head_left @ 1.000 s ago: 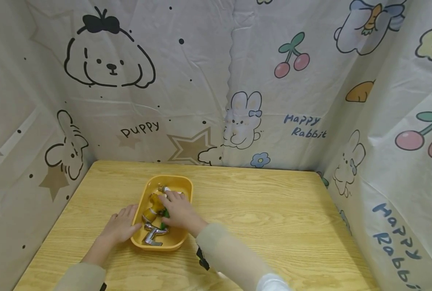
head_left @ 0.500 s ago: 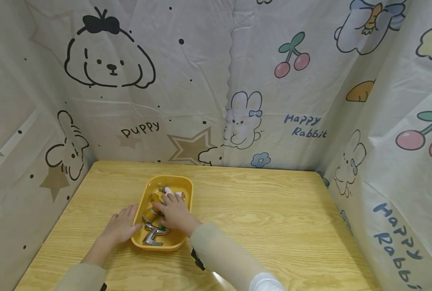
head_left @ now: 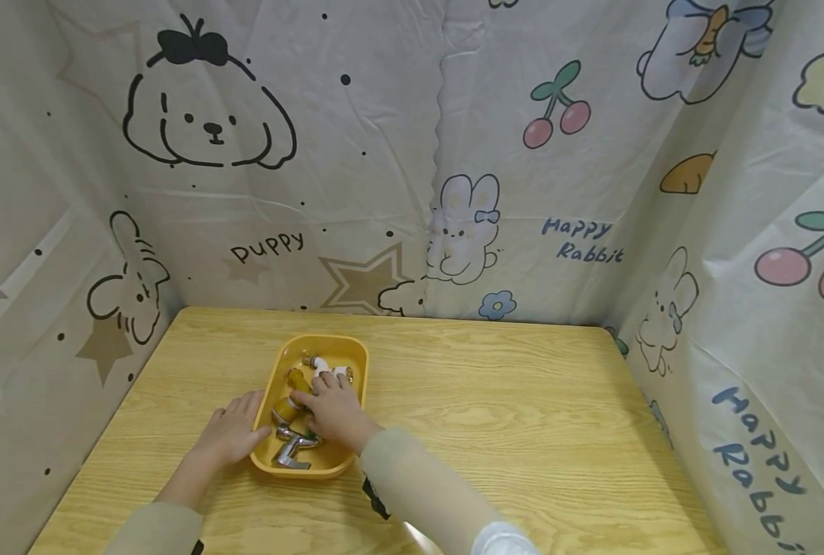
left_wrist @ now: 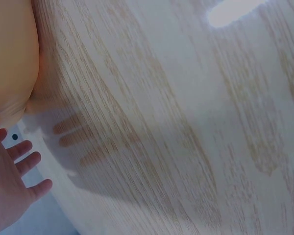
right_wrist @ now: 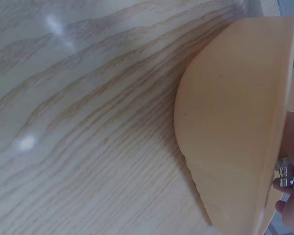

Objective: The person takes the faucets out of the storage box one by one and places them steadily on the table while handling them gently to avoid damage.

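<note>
A yellow plastic basin (head_left: 301, 471) stands on the wooden table. Inside lie a chrome faucet (head_left: 290, 453) at the near end, a yellow piece (head_left: 287, 409) with a silvery end, and white fittings with brass-coloured ends (head_left: 320, 364). My left hand (head_left: 231, 432) rests against the basin's left rim, thumb over the edge; the left wrist view shows its fingers (left_wrist: 27, 155) extended beside the wall. My right hand (head_left: 337, 405) reaches in over the middle items, covering most of a green piece. At the right wrist view's edge, its fingers lie around a small metal end (right_wrist: 284, 172); any grip is unclear.
Wood-grained tabletop (head_left: 495, 416) extends to the right of the basin. A patterned cloth (head_left: 370, 154) hangs behind and along both sides. The basin's wall (right_wrist: 225, 117) rises between the right wrist camera and the items inside.
My right hand has shifted slightly left and nearer within the basin, revealing more of the white fittings and covering more of the green piece. The left hand stays in place.
</note>
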Tool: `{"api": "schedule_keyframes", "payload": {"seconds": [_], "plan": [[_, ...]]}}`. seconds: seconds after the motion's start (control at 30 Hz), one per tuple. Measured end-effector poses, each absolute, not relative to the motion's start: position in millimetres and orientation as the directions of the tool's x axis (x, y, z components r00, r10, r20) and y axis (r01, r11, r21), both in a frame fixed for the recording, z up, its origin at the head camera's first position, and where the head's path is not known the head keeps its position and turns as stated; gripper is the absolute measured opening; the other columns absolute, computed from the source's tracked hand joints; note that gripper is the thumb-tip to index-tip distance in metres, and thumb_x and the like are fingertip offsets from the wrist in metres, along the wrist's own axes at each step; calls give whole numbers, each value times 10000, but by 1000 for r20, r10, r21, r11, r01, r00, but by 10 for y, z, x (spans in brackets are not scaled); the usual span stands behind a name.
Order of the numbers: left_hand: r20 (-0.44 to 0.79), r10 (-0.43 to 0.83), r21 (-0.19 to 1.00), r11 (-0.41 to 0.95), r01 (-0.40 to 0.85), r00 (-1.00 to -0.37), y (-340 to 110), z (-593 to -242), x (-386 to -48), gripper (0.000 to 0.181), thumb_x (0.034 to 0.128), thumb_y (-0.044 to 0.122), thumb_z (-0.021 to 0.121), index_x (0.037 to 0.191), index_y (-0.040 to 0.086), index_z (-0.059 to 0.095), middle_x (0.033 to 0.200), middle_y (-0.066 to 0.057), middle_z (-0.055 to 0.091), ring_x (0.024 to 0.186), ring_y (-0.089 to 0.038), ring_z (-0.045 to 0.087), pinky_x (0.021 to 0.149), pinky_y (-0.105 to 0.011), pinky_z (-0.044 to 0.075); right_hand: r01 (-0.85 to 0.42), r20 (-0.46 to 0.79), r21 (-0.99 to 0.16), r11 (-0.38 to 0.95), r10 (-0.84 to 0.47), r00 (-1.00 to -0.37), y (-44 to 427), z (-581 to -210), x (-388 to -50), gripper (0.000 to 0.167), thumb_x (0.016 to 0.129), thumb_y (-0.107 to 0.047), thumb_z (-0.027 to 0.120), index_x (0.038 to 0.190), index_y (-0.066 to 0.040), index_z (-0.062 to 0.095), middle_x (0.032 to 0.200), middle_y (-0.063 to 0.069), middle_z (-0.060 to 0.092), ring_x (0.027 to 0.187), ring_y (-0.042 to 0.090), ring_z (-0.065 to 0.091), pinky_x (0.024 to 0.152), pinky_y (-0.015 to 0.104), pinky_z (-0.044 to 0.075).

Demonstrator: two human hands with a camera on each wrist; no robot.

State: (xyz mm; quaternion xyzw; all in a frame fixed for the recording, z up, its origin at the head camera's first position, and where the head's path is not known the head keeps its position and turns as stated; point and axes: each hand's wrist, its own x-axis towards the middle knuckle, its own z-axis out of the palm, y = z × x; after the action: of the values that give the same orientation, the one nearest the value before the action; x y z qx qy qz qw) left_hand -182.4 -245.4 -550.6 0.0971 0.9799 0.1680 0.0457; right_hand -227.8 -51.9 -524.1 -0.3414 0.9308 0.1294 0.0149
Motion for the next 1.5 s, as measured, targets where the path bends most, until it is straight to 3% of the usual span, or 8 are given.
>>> {"api": "schedule_keyframes", "payload": {"seconds": [0.2, 0.5, 0.77, 0.97, 1.23, 1.5], "plan": [[-65, 209, 349, 921, 174, -976, -2458, -5501, -1830, 632, 885, 305, 498, 1369, -23, 256, 1351, -270, 341, 1227, -464, 311, 928, -667, 242, -647, -83, 225, 728, -648, -758, -520, -5221, -2261, 504, 864, -504, 527, 1337, -464, 356, 1216, -84, 438, 1199, 132, 373, 1017, 348, 311], [-58, 205, 345, 923, 174, -977, -2451, -5488, -1818, 616, 881, 301, 511, 1355, -14, 276, 1331, -261, 369, 1211, -456, 337, 920, -658, 263, -641, -93, 210, 738, -638, -765, -553, -5235, -2234, 423, 913, -486, 441, 1327, -436, 371, 1178, -119, 505, 1120, 102, 447, 970, 319, 354], [-57, 202, 340, 925, 171, -978, -2452, -5486, -1814, 632, 877, 305, 512, 1359, -27, 274, 1338, -274, 363, 1213, -465, 335, 921, -658, 265, -630, -124, 176, 756, -618, -777, -568, -5263, -2254, 413, 946, -413, 419, 1354, -424, 355, 1323, -135, 480, 1211, 106, 429, 1041, 349, 308], [-67, 203, 337, 926, 169, -977, -2455, -5487, -1813, 647, 881, 310, 505, 1366, -44, 263, 1347, -281, 349, 1221, -470, 322, 922, -659, 264, -635, -138, 184, 750, -620, -772, -568, -5255, -2253, 411, 929, -405, 466, 1332, -409, 387, 1173, -153, 590, 1116, 98, 479, 997, 326, 327], [-65, 198, 348, 923, 164, -978, -2456, -5482, -1815, 635, 880, 299, 508, 1362, -39, 270, 1344, -274, 358, 1221, -462, 327, 922, -656, 266, -614, -189, 140, 777, -588, -787, -562, -5220, -2240, 493, 857, -409, 577, 1324, -384, 422, 1028, -136, 651, 1082, 111, 503, 1046, 327, 275], [-64, 203, 349, 922, 168, -977, -2446, -5467, -1802, 634, 878, 288, 513, 1358, -51, 273, 1340, -285, 359, 1219, -467, 328, 921, -661, 264, -569, -151, 171, 804, -550, -822, -559, -5222, -2178, 440, 881, -370, 538, 1310, -402, 443, 1115, -44, 595, 1052, 153, 503, 966, 319, 367]]}}
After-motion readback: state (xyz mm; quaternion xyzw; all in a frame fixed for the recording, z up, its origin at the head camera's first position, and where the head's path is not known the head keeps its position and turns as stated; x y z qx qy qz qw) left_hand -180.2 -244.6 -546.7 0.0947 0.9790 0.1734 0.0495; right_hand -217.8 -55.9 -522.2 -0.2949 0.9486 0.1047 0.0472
